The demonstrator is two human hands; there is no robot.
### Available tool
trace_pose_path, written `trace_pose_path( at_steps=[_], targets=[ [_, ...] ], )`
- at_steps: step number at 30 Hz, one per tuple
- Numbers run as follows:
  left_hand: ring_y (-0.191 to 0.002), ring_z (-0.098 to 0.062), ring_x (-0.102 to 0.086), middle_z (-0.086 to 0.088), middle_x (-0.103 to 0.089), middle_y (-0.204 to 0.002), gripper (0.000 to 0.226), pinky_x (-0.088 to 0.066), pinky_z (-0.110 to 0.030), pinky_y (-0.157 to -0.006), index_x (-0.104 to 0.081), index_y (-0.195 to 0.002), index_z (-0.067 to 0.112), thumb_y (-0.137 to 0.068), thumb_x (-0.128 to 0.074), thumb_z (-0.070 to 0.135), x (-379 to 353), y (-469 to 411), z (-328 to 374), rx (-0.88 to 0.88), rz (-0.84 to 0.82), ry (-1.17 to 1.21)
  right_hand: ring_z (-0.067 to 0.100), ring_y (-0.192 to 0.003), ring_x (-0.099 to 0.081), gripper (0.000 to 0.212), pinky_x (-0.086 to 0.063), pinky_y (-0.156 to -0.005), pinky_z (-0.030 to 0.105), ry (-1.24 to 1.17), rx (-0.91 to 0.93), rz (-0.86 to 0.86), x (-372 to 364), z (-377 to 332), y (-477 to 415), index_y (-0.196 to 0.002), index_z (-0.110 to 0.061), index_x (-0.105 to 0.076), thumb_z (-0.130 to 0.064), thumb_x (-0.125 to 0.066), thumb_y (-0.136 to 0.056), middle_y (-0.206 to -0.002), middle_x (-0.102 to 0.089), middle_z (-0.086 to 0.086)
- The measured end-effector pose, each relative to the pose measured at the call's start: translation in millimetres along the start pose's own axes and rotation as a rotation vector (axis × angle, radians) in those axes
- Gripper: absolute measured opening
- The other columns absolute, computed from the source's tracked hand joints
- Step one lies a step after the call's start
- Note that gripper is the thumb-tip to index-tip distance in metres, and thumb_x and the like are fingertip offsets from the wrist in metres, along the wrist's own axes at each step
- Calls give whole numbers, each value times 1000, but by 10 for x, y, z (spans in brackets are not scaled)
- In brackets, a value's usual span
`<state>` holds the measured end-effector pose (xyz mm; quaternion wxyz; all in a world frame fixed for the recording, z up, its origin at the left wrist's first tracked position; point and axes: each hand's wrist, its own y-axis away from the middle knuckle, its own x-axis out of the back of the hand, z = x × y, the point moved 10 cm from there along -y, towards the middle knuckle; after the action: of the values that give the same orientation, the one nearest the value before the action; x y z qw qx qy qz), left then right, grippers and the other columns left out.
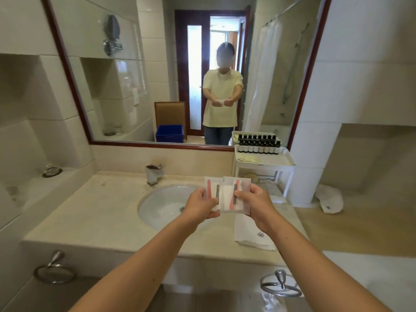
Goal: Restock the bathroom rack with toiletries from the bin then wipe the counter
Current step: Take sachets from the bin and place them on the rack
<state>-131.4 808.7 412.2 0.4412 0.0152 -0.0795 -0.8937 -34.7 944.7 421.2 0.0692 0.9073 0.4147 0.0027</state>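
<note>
My left hand (202,204) pinches clear plastic sachet with pink strip (209,188), right hand (257,202) second matching sachet (229,186), edges overlapping, above white sink (162,206). Carry both to white two-tier rack (287,164), 2 o'clock on beige desk (90,212); lay flat before small dark bottles (258,146), no toppling.

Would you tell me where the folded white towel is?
Head view: the folded white towel lies on the counter right of the sink, below the right hand.

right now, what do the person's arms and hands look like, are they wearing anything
Both forearms are bare, and the left hand and right hand show no gloves, watch or rings. The mirror reflects a pale yellow short-sleeved top.
</note>
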Motion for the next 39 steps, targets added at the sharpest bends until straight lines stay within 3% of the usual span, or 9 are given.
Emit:
trace_pose_path(
  at_steps=[8, 18, 27, 30, 32, 36, 39],
  targets=[
    [-91, -23, -65, -8, -62, -103, 21, -60, -31, -73, -56, -110, 9, -91, -53, 0, -789, -834, -6, -2, -116, 0, 27, -100, -67, 21, -53, -92, 50, -4, -33, 138, 772, 42, -671, -103, -23, -66, -9, -63, -87, -103, -73, 3],
    [-98, -26, -65, -10, -62, -108, 23, -60, -30, -69, -54, -115, 9, -93, -53, 1, -1410, -2323, 279, 17, -186, 8, 27, -89, -64, 24, -53, -76, 40, 1, -33, 234, 1348, -169, -2061, -109, -3, -63, -10, -64, -86, -105, -68, 16],
    [-100, -26, -63, -8, -60, -105, 15, -59, -39, -80, -54, -108, 10, -94, -51, 7, -1813, -3312, 315, 71, -160, -68, 30, -96, -64, 32, -51, -94, 54, -27, -116, 284, 1739, -141, -3007, -116, 8, -56, -6, -61, -88, -114, -66, 23],
    [-92, -24, -63, -9, -62, -101, 14, -57, -43, -83, -59, -102, 10, -90, -51, 10, -1912, -3594, 309, 46, -124, -183, 33, -95, -63, 40, -48, -94, 59, 0, -117, 270, 1847, -127, -3314, -120, 12, -51, -7, -62, -87, -120, -61, 27],
    [-80, -21, -57, -7, -61, -91, 12, -53, -38, -78, -60, -96, 9, -88, -52, 10, -1970, -3775, 310, 35, -91, -247, 39, -105, -63, 43, -48, -94, 59, 23, -141, 268, 1936, -82, -3532, -123, 11, -49, -9, -63, -86, -120, -60, 27],
    [-69, -17, -55, -5, -59, -80, 7, -48, -33, -67, -62, -89, 10, -84, -58, 8, -2110, -4114, 268, 55, -53, -367, 33, -102, -65, 24, -52, -93, 50, 51, -205, 216, 2096, 37, -3961, -109, -1, -63, -10, -63, -86, -109, -69, 16],
    [-64, -15, -54, -3, -58, -73, 4, -48, -30, -62, -61, -80, 9, -81, -61, 5, -2171, -4325, 170, 99, -45, -480, 29, -92, -67, 7, -54, -83, 42, 64, -248, 187, 2184, 148, -4222, -94, -9, -63, -8, -62, -86, -102, -70, 13]
  ],
)
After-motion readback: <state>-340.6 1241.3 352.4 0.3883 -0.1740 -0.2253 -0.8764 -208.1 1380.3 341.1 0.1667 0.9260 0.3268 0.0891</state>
